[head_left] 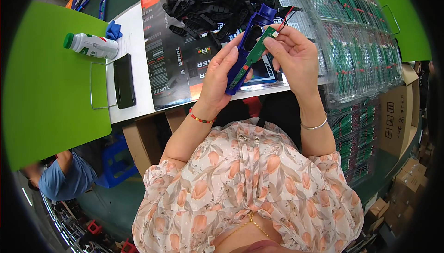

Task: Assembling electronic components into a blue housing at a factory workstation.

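Observation:
My left hand (219,72) is wrapped round a long dark-blue plastic housing (265,14), which lies tilted across the palm and has a round opening near its upper end. In my right hand (297,56), the thumb and fingers pinch the upper end of a narrow green circuit board (255,53). A white connector with red and black wires (287,16) sticks out at that end. The board lies along the housing, its lower end over the housing's lower part; whether it is seated cannot be made out. Beyond my hands is a heap of black plastic parts (199,21).
Clear plastic trays (336,98) full of green boards are stacked at the right, beside a cardboard box (397,119). On the left lie a black phone (124,81) and a white bottle (96,46). Green panels (51,82) flank the table. Another person (67,177) sits at lower left.

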`<state>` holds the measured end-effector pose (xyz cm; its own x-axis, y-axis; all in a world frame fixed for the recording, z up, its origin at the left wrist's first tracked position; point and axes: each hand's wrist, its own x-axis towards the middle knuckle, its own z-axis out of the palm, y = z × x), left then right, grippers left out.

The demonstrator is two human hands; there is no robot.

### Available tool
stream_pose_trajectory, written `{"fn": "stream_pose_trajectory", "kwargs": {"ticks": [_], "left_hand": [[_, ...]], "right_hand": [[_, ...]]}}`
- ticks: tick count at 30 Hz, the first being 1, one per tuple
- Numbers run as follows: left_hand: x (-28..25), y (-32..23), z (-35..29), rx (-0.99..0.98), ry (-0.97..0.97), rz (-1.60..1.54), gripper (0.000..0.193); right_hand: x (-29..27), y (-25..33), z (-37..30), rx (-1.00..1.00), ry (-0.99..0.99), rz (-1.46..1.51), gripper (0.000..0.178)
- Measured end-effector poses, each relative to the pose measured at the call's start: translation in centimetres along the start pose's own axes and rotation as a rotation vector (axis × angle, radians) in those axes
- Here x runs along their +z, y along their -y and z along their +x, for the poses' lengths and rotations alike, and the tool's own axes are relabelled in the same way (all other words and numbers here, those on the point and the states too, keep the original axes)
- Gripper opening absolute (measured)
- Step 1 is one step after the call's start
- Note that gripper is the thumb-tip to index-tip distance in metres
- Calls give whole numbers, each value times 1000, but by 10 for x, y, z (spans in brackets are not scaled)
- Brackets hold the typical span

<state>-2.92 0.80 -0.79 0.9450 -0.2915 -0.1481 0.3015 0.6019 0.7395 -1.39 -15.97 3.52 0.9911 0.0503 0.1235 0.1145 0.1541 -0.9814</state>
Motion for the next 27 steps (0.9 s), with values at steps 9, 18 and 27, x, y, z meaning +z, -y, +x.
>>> {"fn": "stream_pose_trajectory", "kwargs": {"ticks": [9,18,27], "left_hand": [[-1,-1,-1,6,-5,23,51],[3,-2,-1,-7,-38,18,50],[4,0,-5,35,-31,104,45]], "right_hand": [[7,2,-3,-27,-31,-74,25],[4,6,4,38,-2,-55,22],[10,-8,3,-217,-122,-373,32]]}}
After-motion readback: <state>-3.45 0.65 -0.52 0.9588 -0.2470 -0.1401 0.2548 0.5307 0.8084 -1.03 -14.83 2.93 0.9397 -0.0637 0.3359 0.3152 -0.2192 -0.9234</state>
